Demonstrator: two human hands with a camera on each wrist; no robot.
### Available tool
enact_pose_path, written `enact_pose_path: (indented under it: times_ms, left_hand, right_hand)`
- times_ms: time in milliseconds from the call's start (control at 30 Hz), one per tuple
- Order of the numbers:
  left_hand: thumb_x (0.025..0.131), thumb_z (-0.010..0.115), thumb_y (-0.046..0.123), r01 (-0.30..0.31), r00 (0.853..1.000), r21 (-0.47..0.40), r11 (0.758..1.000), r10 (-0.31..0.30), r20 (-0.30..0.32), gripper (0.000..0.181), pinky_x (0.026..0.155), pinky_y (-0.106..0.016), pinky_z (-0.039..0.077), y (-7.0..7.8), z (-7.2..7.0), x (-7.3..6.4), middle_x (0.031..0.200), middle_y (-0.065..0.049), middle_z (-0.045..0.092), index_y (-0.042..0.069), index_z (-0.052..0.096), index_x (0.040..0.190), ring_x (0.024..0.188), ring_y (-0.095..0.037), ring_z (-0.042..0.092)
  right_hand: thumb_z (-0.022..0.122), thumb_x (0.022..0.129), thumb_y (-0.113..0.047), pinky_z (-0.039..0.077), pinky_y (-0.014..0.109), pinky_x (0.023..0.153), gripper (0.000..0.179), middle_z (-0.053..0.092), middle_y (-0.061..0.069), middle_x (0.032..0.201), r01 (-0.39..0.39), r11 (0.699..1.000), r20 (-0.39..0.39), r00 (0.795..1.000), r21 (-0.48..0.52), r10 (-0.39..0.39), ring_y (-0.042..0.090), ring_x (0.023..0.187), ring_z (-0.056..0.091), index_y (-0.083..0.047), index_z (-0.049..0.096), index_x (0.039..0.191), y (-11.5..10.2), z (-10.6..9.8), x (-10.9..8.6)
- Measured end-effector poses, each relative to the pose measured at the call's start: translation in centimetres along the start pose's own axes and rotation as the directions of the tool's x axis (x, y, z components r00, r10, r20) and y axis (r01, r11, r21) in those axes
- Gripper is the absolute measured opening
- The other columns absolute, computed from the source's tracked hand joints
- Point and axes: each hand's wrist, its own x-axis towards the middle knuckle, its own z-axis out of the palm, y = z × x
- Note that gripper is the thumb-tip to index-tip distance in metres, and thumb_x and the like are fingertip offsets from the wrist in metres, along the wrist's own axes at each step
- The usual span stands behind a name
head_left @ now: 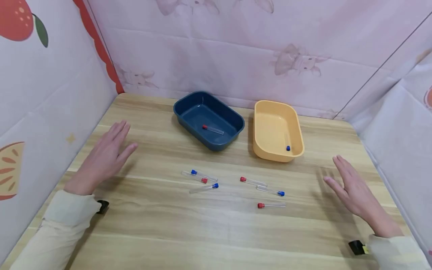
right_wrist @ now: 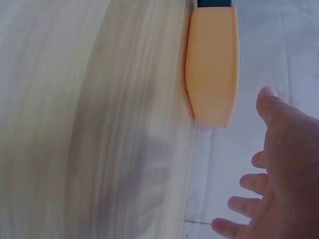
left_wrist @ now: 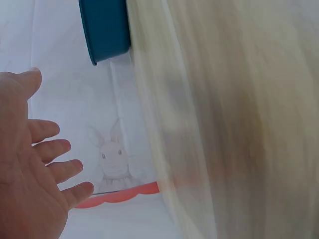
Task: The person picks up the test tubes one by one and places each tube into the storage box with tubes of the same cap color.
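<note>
My left hand hovers over the left side of the table, fingers straight and holding nothing. Over the right side, my right hand is likewise held out with extended fingers and nothing in it. Between the hands lie several clear capped tubes. On the left, a blue-capped tube crosses close to a red-capped tube, with another blue-capped one below. To the right are a red-capped tube, a blue-capped tube and a lower red-capped tube. Neither hand touches any tube.
A dark blue bin at the back holds one red-capped tube. Beside it, a yellow bin holds a blue-capped tube. Printed cloth walls enclose the wooden table at the back and sides.
</note>
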Motion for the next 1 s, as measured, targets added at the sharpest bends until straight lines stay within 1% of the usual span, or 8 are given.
enact_pose_path:
  times_ms: [133, 300, 400, 500, 633, 767, 867, 1000]
  left_hand:
    - [0.097, 0.048, 0.035, -0.026, 0.999, -0.031, 0.999, 0.025, -0.038, 0.066, 0.111, -0.049, 0.011, 0.4, 0.1, 0.6, 0.152, -0.016, 0.018, 0.0, 0.022, 0.146, 0.139, -0.032, 0.013]
    - [0.095, 0.054, 0.032, -0.052, 0.997, -0.046, 0.998, 0.049, -0.062, 0.066, 0.11, -0.049, 0.015, 1.0, 0.4, 1.4, 0.15, -0.017, 0.023, 0.001, 0.025, 0.146, 0.137, -0.033, 0.019]
    - [0.095, 0.054, 0.032, -0.048, 0.997, -0.063, 0.997, 0.044, -0.06, 0.067, 0.109, -0.049, 0.018, 1.3, 0.4, 1.7, 0.15, -0.015, 0.023, 0.004, 0.023, 0.147, 0.136, -0.032, 0.021]
    - [0.096, 0.052, 0.032, -0.036, 0.997, -0.102, 0.994, 0.029, -0.069, 0.064, 0.108, -0.05, 0.02, 1.6, 0.5, 2.1, 0.15, -0.013, 0.024, 0.007, 0.023, 0.148, 0.136, -0.031, 0.023]
    - [0.096, 0.052, 0.031, -0.03, 0.993, -0.161, 0.987, 0.011, -0.117, 0.059, 0.107, -0.051, 0.023, 1.9, 0.5, 2.8, 0.147, -0.013, 0.03, 0.01, 0.028, 0.147, 0.133, -0.032, 0.028]
    - [0.096, 0.051, 0.031, -0.03, 0.988, -0.184, 0.982, 0.002, -0.153, 0.057, 0.105, -0.05, 0.027, 2.1, 0.6, 3.6, 0.145, -0.012, 0.034, 0.012, 0.031, 0.146, 0.131, -0.03, 0.032]
    - [0.096, 0.051, 0.031, -0.029, 0.988, -0.193, 0.981, -0.001, -0.154, 0.057, 0.105, -0.05, 0.027, 2.3, 0.9, 4.1, 0.145, -0.012, 0.035, 0.012, 0.032, 0.145, 0.131, -0.03, 0.033]
    - [0.096, 0.051, 0.032, -0.021, 0.99, -0.217, 0.976, -0.01, -0.14, 0.056, 0.105, -0.05, 0.027, 2.6, 1.1, 4.9, 0.144, -0.012, 0.036, 0.012, 0.033, 0.145, 0.131, -0.03, 0.033]
  right_hand:
    - [0.059, 0.092, -0.02, 0.011, 0.051, 0.11, 0.069, 0.02, 0.024, 0.149, 0.002, 1.0, -0.014, 1.0, 0.03, -0.002, 0.041, 0.135, 0.018, -0.007, 0.02, 0.148, -0.7, 0.0, 0.0]
    - [0.058, 0.093, -0.021, 0.013, 0.053, 0.109, 0.067, 0.025, 0.027, 0.145, -0.016, 0.998, 0.008, 1.0, 0.058, 0.016, 0.043, 0.133, 0.021, -0.005, 0.023, 0.147, -1.8, 0.2, 0.1]
    - [0.058, 0.093, -0.022, 0.015, 0.055, 0.107, 0.065, 0.027, 0.027, 0.145, -0.033, 0.997, 0.02, 0.999, 0.074, 0.032, 0.044, 0.132, 0.022, -0.004, 0.025, 0.146, -2.6, 0.5, 0.1]
    - [0.058, 0.093, -0.023, 0.017, 0.057, 0.106, 0.063, 0.029, 0.026, 0.144, -0.044, 0.995, 0.019, 0.999, 0.087, 0.042, 0.045, 0.13, 0.025, -0.004, 0.028, 0.145, -3.3, 0.7, 0.1]
    - [0.059, 0.093, -0.024, 0.022, 0.059, 0.102, 0.062, 0.033, 0.026, 0.142, -0.048, 0.994, 0.022, 0.999, 0.093, 0.046, 0.046, 0.128, 0.029, -0.005, 0.031, 0.144, -4.2, 0.9, 0.2]
    - [0.06, 0.092, -0.025, 0.029, 0.062, 0.095, 0.06, 0.036, 0.024, 0.14, -0.052, 0.994, 0.031, 0.998, 0.097, 0.049, 0.045, 0.124, 0.034, -0.007, 0.034, 0.143, -5.1, 1.2, 0.3]
    - [0.061, 0.091, -0.024, 0.034, 0.061, 0.09, 0.058, 0.039, 0.022, 0.138, -0.03, 0.995, 0.023, 0.999, 0.094, 0.028, 0.043, 0.121, 0.038, -0.005, 0.038, 0.141, -5.8, 1.5, 0.4]
    - [0.063, 0.09, -0.022, 0.037, 0.058, 0.089, 0.054, 0.043, 0.018, 0.135, 0.014, 0.996, 0.006, 1.0, 0.091, -0.014, 0.039, 0.12, 0.041, -0.004, 0.043, 0.138, -6.7, 1.9, 0.6]
